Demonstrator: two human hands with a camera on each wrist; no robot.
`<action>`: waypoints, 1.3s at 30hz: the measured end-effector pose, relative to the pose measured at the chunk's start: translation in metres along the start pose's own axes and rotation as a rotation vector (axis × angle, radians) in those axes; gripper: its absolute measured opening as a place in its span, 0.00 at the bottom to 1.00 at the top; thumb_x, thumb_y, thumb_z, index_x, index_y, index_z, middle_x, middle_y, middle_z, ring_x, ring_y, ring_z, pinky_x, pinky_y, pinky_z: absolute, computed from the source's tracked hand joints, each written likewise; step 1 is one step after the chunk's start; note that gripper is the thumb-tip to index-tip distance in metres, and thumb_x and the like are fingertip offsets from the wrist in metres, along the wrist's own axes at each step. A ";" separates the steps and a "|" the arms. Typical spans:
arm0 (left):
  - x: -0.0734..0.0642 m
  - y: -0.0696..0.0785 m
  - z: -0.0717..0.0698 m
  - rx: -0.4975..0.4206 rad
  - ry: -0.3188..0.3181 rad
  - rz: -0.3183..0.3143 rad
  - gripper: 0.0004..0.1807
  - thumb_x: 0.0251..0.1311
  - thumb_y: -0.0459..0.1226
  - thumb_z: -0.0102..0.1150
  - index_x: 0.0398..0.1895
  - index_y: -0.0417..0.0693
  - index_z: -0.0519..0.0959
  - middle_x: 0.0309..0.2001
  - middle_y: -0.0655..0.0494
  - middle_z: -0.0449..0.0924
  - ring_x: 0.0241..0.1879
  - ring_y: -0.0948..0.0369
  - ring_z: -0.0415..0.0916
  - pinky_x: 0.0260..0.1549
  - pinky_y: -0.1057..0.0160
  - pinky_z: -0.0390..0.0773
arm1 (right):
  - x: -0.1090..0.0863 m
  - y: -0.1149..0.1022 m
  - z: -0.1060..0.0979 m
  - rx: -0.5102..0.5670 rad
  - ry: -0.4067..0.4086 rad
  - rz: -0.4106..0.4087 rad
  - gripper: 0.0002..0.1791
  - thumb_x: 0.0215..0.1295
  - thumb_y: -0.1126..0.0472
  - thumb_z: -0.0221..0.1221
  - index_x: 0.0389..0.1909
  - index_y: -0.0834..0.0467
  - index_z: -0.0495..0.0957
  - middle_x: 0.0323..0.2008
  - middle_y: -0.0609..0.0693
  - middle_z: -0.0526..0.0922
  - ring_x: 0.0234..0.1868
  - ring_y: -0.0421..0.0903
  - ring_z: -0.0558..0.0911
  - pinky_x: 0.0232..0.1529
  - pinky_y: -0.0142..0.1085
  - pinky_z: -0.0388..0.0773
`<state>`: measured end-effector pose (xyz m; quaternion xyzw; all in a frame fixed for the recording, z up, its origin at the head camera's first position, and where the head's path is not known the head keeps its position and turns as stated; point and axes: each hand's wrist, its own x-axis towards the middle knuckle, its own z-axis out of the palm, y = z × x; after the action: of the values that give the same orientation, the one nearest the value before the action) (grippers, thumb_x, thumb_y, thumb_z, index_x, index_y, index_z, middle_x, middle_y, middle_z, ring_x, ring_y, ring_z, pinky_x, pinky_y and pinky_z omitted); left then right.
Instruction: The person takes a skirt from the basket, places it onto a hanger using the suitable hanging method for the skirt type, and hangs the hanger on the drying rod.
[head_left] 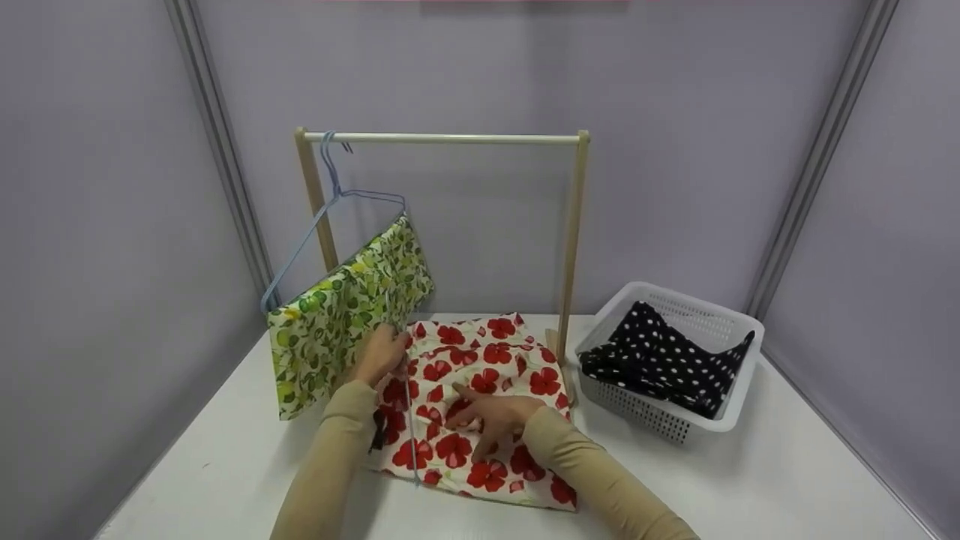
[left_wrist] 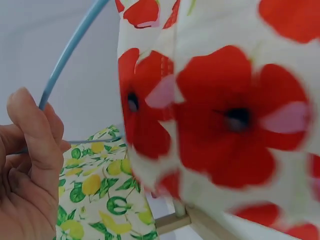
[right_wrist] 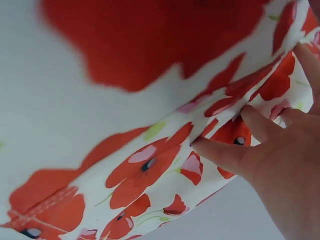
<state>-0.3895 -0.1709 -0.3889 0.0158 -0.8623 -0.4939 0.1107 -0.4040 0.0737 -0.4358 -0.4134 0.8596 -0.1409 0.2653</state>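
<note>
My left hand (head_left: 381, 354) grips a light blue hanger (left_wrist: 75, 42), its fingers curled round the wire in the left wrist view. In the head view the hanger's thin wire crosses the left part of a white cloth with red flowers (head_left: 487, 476), which lies on the table. My right hand (head_left: 501, 420) rests on that cloth with fingers spread, fingertips (right_wrist: 205, 145) pressing into a fold in the right wrist view. Beside my left forearm, a green and yellow lemon-print cloth (head_left: 322, 345) hangs folded over another blue hanger (head_left: 296, 251).
A small clothes rack (head_left: 450, 139) with wooden posts and a white rail stands at the back of the white table (head_left: 202, 480). On the right, a white plastic basket (head_left: 731, 401) holds a black cloth with white dots (head_left: 660, 356). Grey walls enclose the table.
</note>
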 end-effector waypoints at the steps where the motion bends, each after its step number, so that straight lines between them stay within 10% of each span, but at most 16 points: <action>1: 0.000 0.000 0.001 0.006 0.007 -0.004 0.19 0.73 0.37 0.44 0.21 0.42 0.73 0.12 0.52 0.74 0.09 0.61 0.73 0.18 0.55 0.82 | 0.001 -0.001 0.001 -0.016 0.003 -0.014 0.37 0.53 0.50 0.73 0.65 0.35 0.72 0.79 0.43 0.34 0.78 0.56 0.49 0.72 0.52 0.57; 17: -0.003 0.020 0.025 0.075 -0.040 -0.038 0.17 0.75 0.38 0.44 0.27 0.40 0.74 0.12 0.53 0.72 0.09 0.60 0.73 0.16 0.57 0.80 | 0.011 0.003 0.008 0.031 0.064 -0.032 0.40 0.64 0.49 0.64 0.75 0.40 0.57 0.80 0.43 0.36 0.78 0.54 0.50 0.72 0.51 0.58; 25: 0.000 0.012 0.031 -0.033 -0.007 -0.071 0.16 0.75 0.40 0.44 0.29 0.41 0.73 0.13 0.53 0.73 0.10 0.61 0.73 0.17 0.57 0.81 | 0.008 0.018 0.003 -0.141 0.506 -0.065 0.18 0.67 0.58 0.60 0.56 0.56 0.79 0.58 0.55 0.79 0.58 0.57 0.77 0.57 0.52 0.74; 32: 0.001 0.020 0.042 -0.104 -0.035 -0.094 0.15 0.76 0.40 0.43 0.33 0.39 0.73 0.17 0.50 0.76 0.12 0.59 0.75 0.22 0.51 0.83 | 0.002 0.024 0.008 -0.131 0.253 0.127 0.33 0.70 0.47 0.56 0.74 0.46 0.61 0.76 0.56 0.54 0.76 0.66 0.50 0.68 0.60 0.60; 39: 0.002 0.031 0.057 -0.132 -0.095 -0.099 0.16 0.76 0.40 0.40 0.35 0.38 0.72 0.18 0.48 0.76 0.14 0.58 0.76 0.27 0.49 0.84 | 0.008 0.021 0.010 -0.147 0.201 0.176 0.36 0.72 0.42 0.51 0.77 0.41 0.51 0.78 0.56 0.46 0.78 0.62 0.44 0.71 0.59 0.57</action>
<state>-0.4007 -0.1066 -0.3895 0.0276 -0.8302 -0.5549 0.0459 -0.4158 0.0808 -0.4563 -0.3388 0.9227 -0.0945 0.1581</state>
